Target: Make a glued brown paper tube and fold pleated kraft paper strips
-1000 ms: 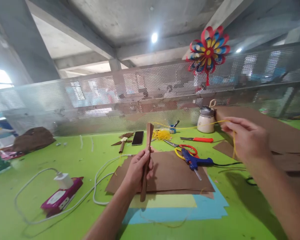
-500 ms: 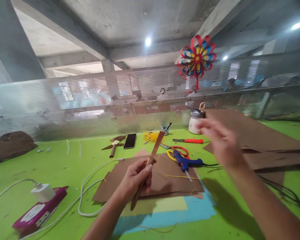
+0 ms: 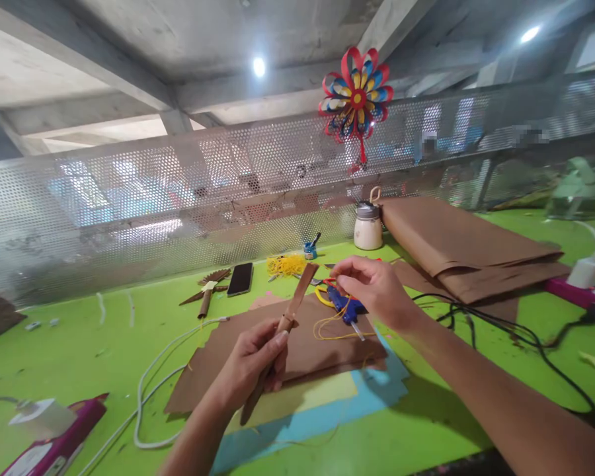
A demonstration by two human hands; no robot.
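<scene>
What the left hand (image 3: 255, 363) holds: a folded brown strip (image 3: 305, 281), fist closed round its lower half, the strip tilted up to the right above the table's (image 3: 104, 330) middle.
Right hand (image 3: 371, 287): just beside the strip's top end, fingers curled, thumb near forefinger; whether they pinch anything I cannot tell.
Yellow thread (image 3: 327, 336): looped under the right hand, on the brown sheet (image 3: 317, 350).
Glue gun (image 3: 347, 307): blue, beneath the right hand, at the sheet's far edge.
Phone (image 3: 240, 278): toward the table's far edge.
</scene>
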